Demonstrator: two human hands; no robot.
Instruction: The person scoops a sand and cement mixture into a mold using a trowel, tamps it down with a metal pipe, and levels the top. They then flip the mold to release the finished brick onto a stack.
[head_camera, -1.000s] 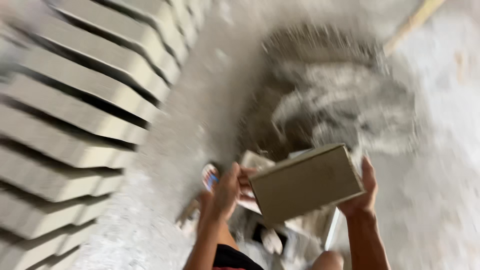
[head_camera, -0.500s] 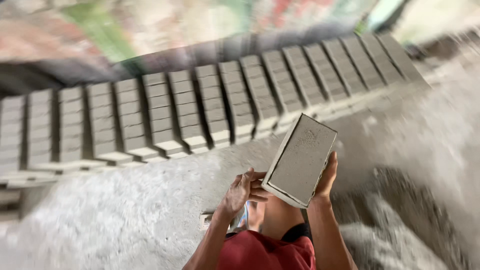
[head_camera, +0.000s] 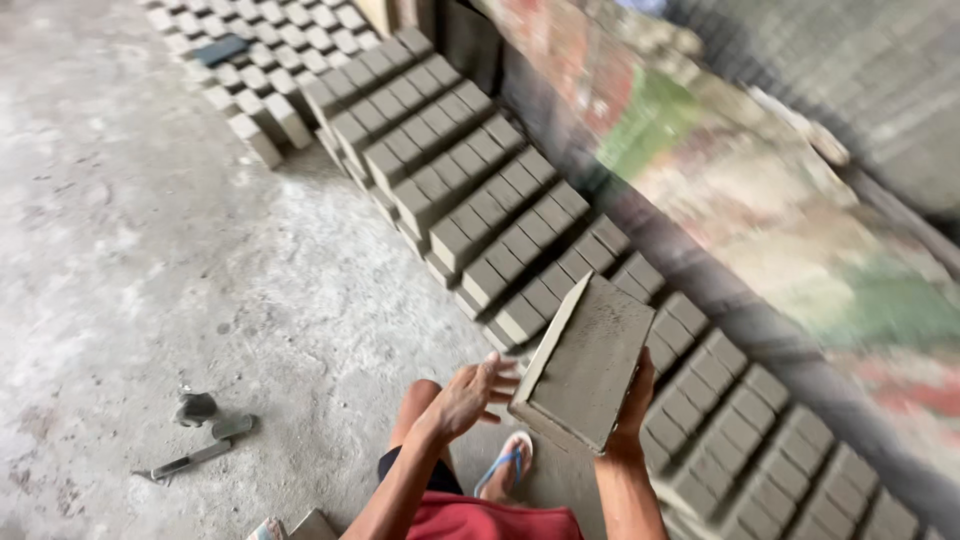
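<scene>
I hold a flat box-shaped mould filled with grey cement mix (head_camera: 588, 362) in front of me, tilted on edge. My right hand (head_camera: 632, 412) grips its lower right side. My left hand (head_camera: 468, 395) is at its left edge, fingers spread and touching the frame. Rows of grey cement bricks (head_camera: 480, 205) lie stacked in stepped lines on the floor just beyond the mould, along the foot of a wall.
The concrete floor (head_camera: 160, 260) stretches to the left. A small metal tool and a dark lump (head_camera: 200, 430) lie on it near my left. More bricks (head_camera: 265, 40) stand at the far end. My sandalled foot (head_camera: 505, 465) is below the mould. A painted wall (head_camera: 760, 200) runs on the right.
I have turned away from the mortar pile toward the brick rows, carrying the mould with both hands. The rows now lie directly ahead and to the right.
</scene>
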